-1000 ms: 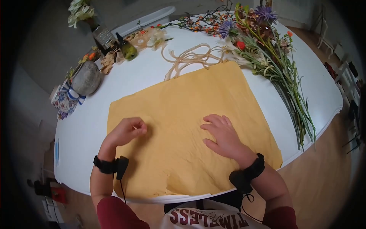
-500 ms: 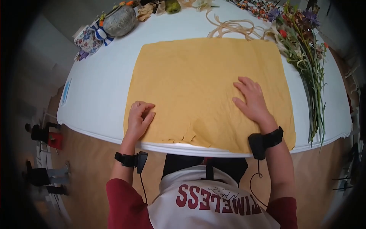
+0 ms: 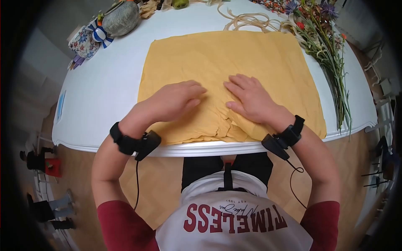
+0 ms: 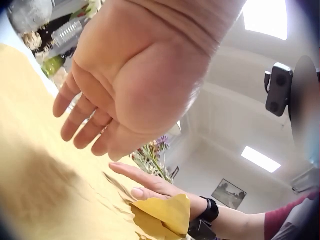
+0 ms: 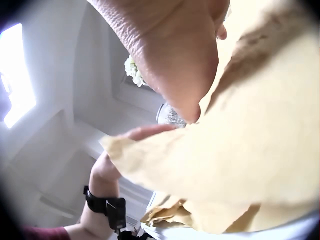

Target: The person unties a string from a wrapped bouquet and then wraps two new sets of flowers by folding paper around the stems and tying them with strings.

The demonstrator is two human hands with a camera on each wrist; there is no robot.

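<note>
A large sheet of yellow-brown wrapping paper point(image 3: 217, 54) lies over the front of the table, creased in the middle, with a ragged, torn near edge point(image 3: 222, 133). My left hand point(image 3: 173, 100) hovers over its left half, palm down, fingers extended and a shadow beneath them. To the right, my right hand point(image 3: 253, 98) rests on the paper, fingers spread. Only a narrow strip of paper separates the two hands. In the left wrist view, a paper flap point(image 4: 167, 210) stands up in front of the right wrist. The left palm point(image 4: 135, 70) holds nothing.
Long-stemmed flowers point(image 3: 324, 62) lie along the table's right side, with tan ribbon point(image 3: 251, 21) behind the paper. At the far left stand a grey pot point(image 3: 121, 19) and a floral pot point(image 3: 83, 43) with a blue-and-white bow. The white table's edge point(image 3: 197, 149) runs close before my body.
Both hands have moved toward each other over the paper; the left has come rightward and farther in from the near edge. The head view tilted down, then shifted slightly.
</note>
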